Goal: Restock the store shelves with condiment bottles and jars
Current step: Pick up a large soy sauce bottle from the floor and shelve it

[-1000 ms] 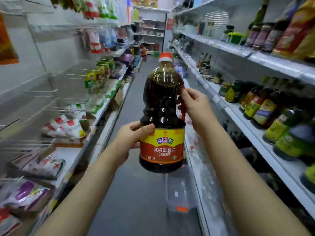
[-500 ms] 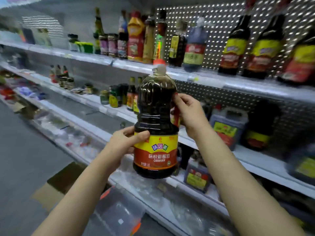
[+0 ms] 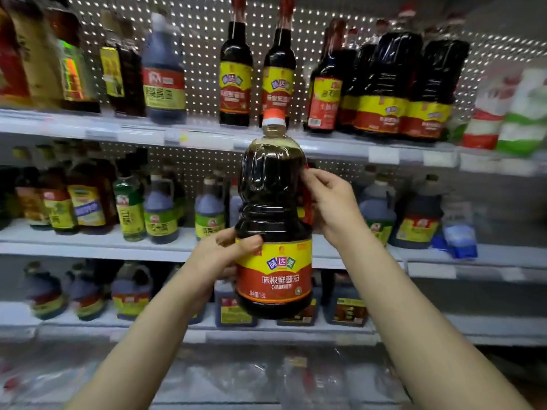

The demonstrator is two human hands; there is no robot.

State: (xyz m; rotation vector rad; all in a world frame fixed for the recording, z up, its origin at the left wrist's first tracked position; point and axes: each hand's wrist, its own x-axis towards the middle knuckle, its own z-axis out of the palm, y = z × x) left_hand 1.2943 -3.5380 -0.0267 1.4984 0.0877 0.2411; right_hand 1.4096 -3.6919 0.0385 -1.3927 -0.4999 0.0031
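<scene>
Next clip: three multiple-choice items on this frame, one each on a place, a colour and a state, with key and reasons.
1. Where does the left hand grip the big soy sauce bottle?
A. at the cap
B. at the top edge of its label
C. under the base

2. What colour is its cap?
A. green
B. blue
C. red-orange

3. How is the bottle now?
A. lying on a shelf
B. held upright by both hands
C. standing on the floor

Key: 1 B, the thumb lies on the label's yellow band; 2 C, red-orange above a white ring; 3 B, the right hand holds its upper side and its base rests on nothing.
</scene>
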